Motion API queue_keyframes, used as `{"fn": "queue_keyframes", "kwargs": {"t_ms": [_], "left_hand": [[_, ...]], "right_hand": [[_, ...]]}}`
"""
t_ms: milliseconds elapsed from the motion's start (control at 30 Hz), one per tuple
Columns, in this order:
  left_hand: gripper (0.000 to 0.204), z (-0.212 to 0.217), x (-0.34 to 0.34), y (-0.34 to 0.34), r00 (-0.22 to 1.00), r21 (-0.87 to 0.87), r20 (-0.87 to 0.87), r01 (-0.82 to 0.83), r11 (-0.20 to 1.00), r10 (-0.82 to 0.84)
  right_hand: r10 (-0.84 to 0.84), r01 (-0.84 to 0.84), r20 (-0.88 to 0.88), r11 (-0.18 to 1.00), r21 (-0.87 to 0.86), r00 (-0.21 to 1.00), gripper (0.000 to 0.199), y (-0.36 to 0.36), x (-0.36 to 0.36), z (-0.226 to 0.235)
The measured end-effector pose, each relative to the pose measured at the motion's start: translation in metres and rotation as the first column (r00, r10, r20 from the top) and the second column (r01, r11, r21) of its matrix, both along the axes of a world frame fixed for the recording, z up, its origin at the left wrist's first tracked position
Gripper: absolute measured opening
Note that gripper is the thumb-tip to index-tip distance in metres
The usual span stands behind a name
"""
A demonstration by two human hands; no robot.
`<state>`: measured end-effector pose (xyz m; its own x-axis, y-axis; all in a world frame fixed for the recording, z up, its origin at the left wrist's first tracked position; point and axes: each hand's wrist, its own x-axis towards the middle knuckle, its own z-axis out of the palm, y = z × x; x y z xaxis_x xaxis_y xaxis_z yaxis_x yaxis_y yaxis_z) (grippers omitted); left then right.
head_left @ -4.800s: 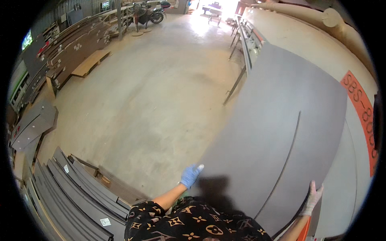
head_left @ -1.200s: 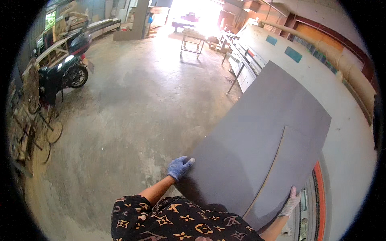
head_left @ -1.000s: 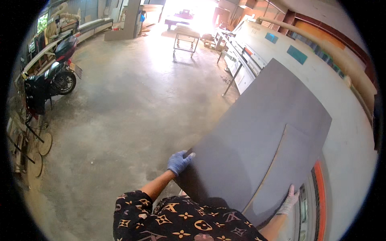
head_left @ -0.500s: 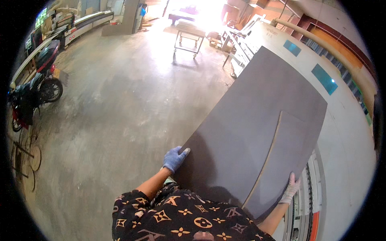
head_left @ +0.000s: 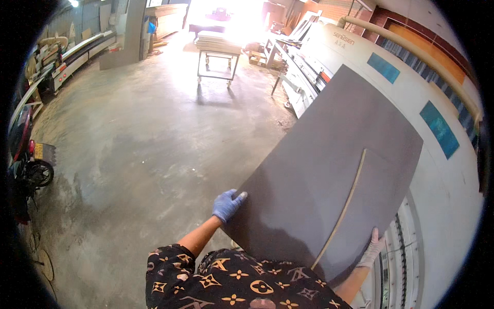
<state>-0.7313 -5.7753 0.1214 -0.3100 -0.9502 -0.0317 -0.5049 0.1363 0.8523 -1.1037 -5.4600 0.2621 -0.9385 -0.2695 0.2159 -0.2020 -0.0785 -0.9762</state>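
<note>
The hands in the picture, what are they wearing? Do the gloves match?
No. The left hand wears a blue glove, the right hand a pale whitish one. The forearms are bare, and the short-sleeved shirt is black with a gold and orange pattern.

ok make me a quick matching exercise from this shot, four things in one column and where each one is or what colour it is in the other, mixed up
Things:
1. left hand
2. right hand
3. wheeled cart
4. motorbike

Descriptions:
A. parked at the far left edge of the floor
B. in a blue glove, on the left edge of the grey board
C. far across the floor, stacked with sheets, near the bright doorway
D. in a whitish glove, at the board's lower right corner

Pairs: 1-B, 2-D, 3-C, 4-A
</note>
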Motion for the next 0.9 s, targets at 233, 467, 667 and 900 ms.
{"fn": "queue_keyframes", "kwargs": {"t_ms": [233, 467, 667, 900], "left_hand": [[0.056, 0.024, -0.111, -0.193, 0.997, 0.011, -0.024, -0.069, 0.998, 0.069], [0.052, -0.038, -0.164, -0.395, 0.971, 0.096, -0.132, -0.186, 0.978, 0.198], [0.053, -0.018, -0.238, -0.602, 0.979, 0.040, -0.018, -0.201, 0.979, 0.202], [0.054, -0.006, -0.323, -0.831, 0.996, 0.081, -0.005, -0.093, 0.992, 0.094]], "right_hand": [[-0.009, 0.079, -0.383, 0.983, 0.167, 0.924, 0.065, -0.223, -0.184, 0.015], [0.140, -0.089, -0.302, 0.980, 0.176, 0.943, 0.046, -0.493, -0.223, 0.030], [0.137, -0.080, -0.352, 0.982, 0.171, 0.926, 0.045, -0.687, -0.321, 0.015], [0.071, 0.019, -0.325, 0.964, 0.264, 0.943, 0.059, -0.880, -0.410, -0.005]]}}
